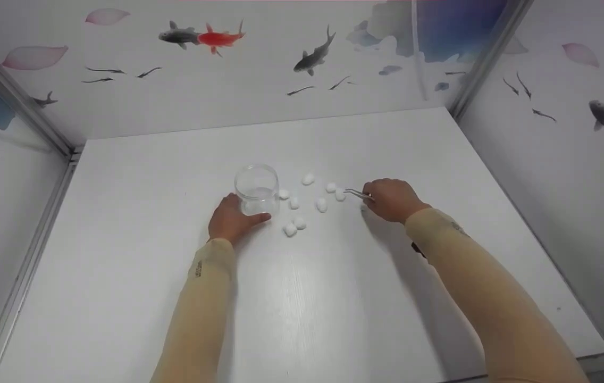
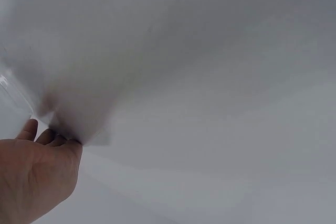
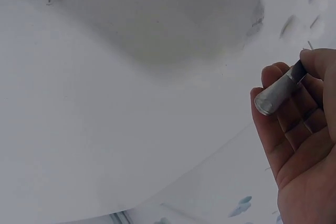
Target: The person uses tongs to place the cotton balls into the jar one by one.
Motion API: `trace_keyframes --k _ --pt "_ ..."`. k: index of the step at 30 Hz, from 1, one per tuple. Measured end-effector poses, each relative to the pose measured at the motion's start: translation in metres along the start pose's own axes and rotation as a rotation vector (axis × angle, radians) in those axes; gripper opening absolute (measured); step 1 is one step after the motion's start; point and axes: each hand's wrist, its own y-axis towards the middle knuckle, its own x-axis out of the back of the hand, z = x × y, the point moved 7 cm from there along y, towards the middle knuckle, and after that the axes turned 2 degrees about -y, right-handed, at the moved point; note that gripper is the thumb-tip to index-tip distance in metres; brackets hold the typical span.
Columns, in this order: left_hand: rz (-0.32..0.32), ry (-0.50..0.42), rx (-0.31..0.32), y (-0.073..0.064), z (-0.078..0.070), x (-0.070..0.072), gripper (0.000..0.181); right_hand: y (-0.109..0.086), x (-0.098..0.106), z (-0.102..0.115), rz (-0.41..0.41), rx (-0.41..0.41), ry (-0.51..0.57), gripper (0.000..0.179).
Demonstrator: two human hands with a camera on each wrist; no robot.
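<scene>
A clear round jar stands left of the middle of the white table. My left hand holds its near left side, thumb across the front and fingers round the side; the left wrist view catches only the jar's edge. In my right hand I pinch metal tweezers, tips pointing left. Those tips are right at a white cotton ball. In the right wrist view the wide rear end of the tweezers lies across my fingers, and the tips are hidden.
Several more cotton balls lie on the table between jar and tweezers, such as one at the back and a touching pair in front. Walls printed with fish enclose the table at the back and both sides.
</scene>
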Motion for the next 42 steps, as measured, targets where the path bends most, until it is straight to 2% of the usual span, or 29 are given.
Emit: trace_keyframes --k 9,19,26,34,42 --pt "-0.006 -0.006 -0.012 -0.001 -0.002 -0.004 0.102 0.009 -0.010 0.008 0.035 0.012 -0.052 0.014" --pt "0.010 0.008 -0.021 0.001 -0.005 -0.003 0.109 0.010 -0.006 0.008 -0.074 0.081 -0.127 0.010" --pt "-0.011 0.018 -0.039 0.003 -0.003 0.001 0.106 0.008 0.007 0.005 -0.122 0.104 -0.107 0.010" --pt "-0.007 0.007 -0.030 0.001 0.000 0.003 0.111 0.004 0.024 0.008 -0.238 0.200 -0.072 0.011" --pt "0.003 -0.002 -0.020 0.000 0.001 0.001 0.111 0.011 0.042 0.030 -0.216 0.226 -0.050 0.013"
